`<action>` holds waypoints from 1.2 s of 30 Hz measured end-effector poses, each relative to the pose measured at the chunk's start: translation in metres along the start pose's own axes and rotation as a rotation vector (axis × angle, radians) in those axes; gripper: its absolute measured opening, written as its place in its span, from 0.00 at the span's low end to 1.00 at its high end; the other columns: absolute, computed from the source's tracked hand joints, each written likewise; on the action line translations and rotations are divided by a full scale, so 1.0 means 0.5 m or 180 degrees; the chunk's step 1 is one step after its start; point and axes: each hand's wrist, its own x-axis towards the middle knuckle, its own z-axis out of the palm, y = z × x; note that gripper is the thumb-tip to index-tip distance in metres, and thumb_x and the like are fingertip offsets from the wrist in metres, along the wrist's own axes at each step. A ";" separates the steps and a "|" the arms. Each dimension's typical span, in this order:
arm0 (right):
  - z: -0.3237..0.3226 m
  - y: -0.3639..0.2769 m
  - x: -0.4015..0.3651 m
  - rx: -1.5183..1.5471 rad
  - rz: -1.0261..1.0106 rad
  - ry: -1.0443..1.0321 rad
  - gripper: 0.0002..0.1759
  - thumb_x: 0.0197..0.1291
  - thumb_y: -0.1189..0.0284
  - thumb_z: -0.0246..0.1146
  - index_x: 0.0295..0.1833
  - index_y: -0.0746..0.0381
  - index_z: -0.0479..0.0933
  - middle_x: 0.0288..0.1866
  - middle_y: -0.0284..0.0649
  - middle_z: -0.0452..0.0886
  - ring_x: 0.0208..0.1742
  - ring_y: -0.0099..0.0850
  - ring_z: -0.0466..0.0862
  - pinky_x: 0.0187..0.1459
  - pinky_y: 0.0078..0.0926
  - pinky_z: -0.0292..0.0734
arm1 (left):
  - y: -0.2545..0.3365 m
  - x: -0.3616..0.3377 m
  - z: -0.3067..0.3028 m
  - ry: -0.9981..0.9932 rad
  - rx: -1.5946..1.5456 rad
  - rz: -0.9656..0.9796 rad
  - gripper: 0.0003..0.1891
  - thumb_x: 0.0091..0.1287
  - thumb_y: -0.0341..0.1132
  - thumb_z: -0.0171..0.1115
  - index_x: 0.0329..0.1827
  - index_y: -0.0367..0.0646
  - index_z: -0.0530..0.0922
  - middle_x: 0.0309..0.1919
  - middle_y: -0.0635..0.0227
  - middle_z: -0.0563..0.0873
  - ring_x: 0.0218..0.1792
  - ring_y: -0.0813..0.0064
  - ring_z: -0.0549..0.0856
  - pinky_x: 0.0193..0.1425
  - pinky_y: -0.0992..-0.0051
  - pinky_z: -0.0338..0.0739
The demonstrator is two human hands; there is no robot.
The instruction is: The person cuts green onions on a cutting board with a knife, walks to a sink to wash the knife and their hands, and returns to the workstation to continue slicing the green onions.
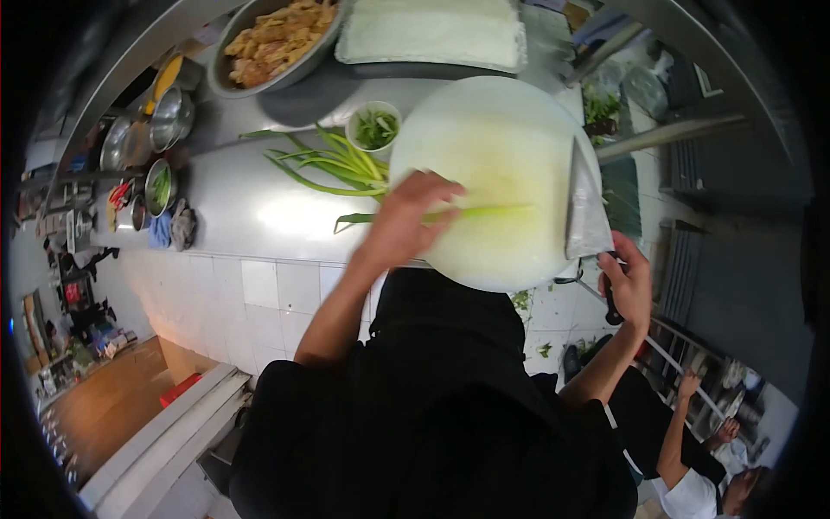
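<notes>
A single green onion (pixel 497 210) lies across a round white cutting board (pixel 484 259), its dark leaf end sticking out past the left edge. My left hand (pixel 411 216), slightly blurred, is over the stalk with thumb and fingers apart. In my right hand (pixel 629 285) is the black handle of a broad-bladed kitchen knife (pixel 585 212). Its wide blade lies along the board's right side, tip pointing away from me. More green onions (pixel 337 164) are bunched left of the board. Behind them stands a small white bowl of cut greens (pixel 375 127).
A large metal bowl of raw meat (pixel 277 43) and a tray under plastic wrap (pixel 430 33) occupy the counter's back. Metal bowls (pixel 170 117) stand at the left. A metal post (pixel 674 138) crosses on the right. Another person (pixel 683 441) is at lower right.
</notes>
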 end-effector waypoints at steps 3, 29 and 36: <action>0.016 0.004 0.006 -0.0128 0.0157 -0.0026 0.19 0.66 0.79 0.59 0.62 0.68 0.75 0.30 0.35 0.77 0.19 0.19 0.74 0.20 0.19 0.67 | 0.029 0.009 0.144 0.0008 0.0800 0.0396 0.12 0.62 0.31 0.66 0.49 0.44 0.84 0.42 0.65 0.84 0.47 0.63 0.81 0.55 0.64 0.74; 0.151 -0.095 -0.001 -0.0900 0.0572 -0.1228 0.12 0.60 0.79 0.55 0.50 0.70 0.71 0.19 0.47 0.78 0.15 0.35 0.80 0.24 0.37 0.75 | -0.094 -0.056 0.069 -0.0271 0.1049 0.1475 0.15 0.51 0.25 0.62 0.43 0.41 0.80 0.43 0.68 0.81 0.43 0.69 0.80 0.46 0.71 0.76; 0.152 -0.064 0.025 -0.1623 -0.0348 -0.1238 0.14 0.61 0.79 0.50 0.51 0.73 0.70 0.19 0.49 0.77 0.14 0.36 0.79 0.21 0.37 0.75 | -0.095 -0.032 0.060 -0.0520 0.0834 0.1462 0.15 0.50 0.24 0.65 0.43 0.39 0.81 0.45 0.64 0.82 0.39 0.64 0.81 0.44 0.69 0.80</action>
